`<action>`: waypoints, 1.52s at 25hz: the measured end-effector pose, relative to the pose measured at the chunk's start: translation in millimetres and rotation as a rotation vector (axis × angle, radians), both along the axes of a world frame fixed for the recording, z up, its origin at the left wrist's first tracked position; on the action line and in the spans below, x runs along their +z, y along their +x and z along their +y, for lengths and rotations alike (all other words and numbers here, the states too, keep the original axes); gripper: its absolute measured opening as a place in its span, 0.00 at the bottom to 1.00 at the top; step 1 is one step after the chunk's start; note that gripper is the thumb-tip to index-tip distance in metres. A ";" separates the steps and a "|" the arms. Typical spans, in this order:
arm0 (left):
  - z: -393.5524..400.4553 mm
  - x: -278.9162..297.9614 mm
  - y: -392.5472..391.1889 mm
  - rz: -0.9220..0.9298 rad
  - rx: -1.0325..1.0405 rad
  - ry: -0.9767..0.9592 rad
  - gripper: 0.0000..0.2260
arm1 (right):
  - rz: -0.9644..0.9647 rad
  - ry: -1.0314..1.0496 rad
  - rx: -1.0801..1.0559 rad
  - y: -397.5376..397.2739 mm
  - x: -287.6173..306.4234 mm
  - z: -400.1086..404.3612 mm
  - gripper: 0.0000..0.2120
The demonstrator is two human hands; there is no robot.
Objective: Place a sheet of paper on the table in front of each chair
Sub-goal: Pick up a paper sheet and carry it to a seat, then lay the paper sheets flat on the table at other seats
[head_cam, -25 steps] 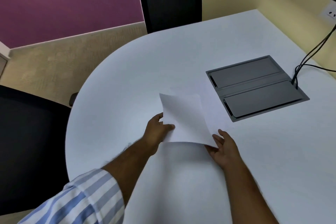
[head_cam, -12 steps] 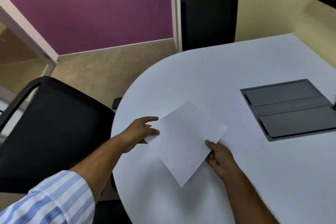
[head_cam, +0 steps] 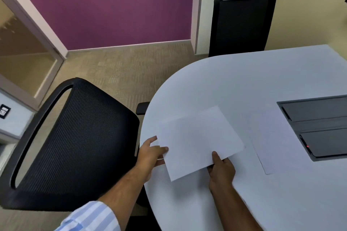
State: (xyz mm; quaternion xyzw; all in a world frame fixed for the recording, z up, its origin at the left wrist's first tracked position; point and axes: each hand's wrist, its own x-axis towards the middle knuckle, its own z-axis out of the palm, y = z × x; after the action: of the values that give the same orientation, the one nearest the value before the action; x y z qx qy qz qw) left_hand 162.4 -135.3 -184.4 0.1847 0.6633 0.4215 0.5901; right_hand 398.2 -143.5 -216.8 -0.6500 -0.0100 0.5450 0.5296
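A white sheet of paper (head_cam: 199,140) is held low over the rounded left end of the white table (head_cam: 234,84). My left hand (head_cam: 151,154) pinches its left edge and my right hand (head_cam: 221,169) grips its near edge with the thumb on top. A second sheet (head_cam: 268,137) lies flat on the table to the right, beside the grey panel. One black mesh chair (head_cam: 75,142) stands at the table's left end, close to the held sheet. Another black chair (head_cam: 240,24) stands at the far side.
A grey flip-lid cable box (head_cam: 319,125) is set into the tabletop at the right, with a small red light. Beige carpet floor (head_cam: 120,69) lies beyond the table. A purple wall and a glass door frame stand at the left.
The view has swung left, bringing the near chair fully in. Both hands have carried the sheet toward the table's left end and turned it flatter, away from the second sheet.
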 end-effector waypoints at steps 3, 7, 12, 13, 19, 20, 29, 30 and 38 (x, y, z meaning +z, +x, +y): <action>13.0 -22.4 -11.4 0.118 0.091 -0.031 0.32 | -0.109 -0.061 -0.027 -32.4 -22.1 4.0 0.04; 35.6 -54.9 -26.6 0.339 0.042 -0.096 0.37 | -0.116 -0.115 -0.031 -55.9 -49.9 7.9 0.04; 43.4 -81.7 -46.4 0.370 -0.039 -0.115 0.38 | -0.090 -0.192 0.045 -57.9 -59.9 5.8 0.06; 42.8 -86.2 -50.9 0.362 -0.071 -0.108 0.39 | -0.209 -0.234 0.093 -56.5 -58.8 2.5 0.06; 30.2 -95.4 -64.8 0.701 -0.336 0.009 0.30 | -1.082 -0.135 0.345 -56.6 -47.8 -17.4 0.15; 28.2 -96.0 -64.7 0.801 -0.425 0.080 0.29 | -1.174 -0.090 0.472 -54.9 -49.0 -14.8 0.16; 19.7 -106.8 -58.3 1.121 -0.995 0.202 0.38 | -1.342 -0.216 1.215 -34.5 -63.7 11.0 0.36; 20.9 -107.2 -58.4 1.118 -0.993 0.192 0.39 | -1.335 -0.218 1.216 -34.2 -63.5 12.8 0.36; 28.0 -100.7 -52.6 1.099 -0.979 0.141 0.39 | -1.372 -0.194 1.199 -33.7 -62.8 15.7 0.36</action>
State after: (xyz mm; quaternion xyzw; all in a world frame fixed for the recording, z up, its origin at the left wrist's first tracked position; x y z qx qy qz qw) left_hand 109.8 -107.3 -285.2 0.6815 0.6762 -0.0019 0.2800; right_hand 364.6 -127.9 -279.5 -0.7587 -0.6123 0.2213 -0.0210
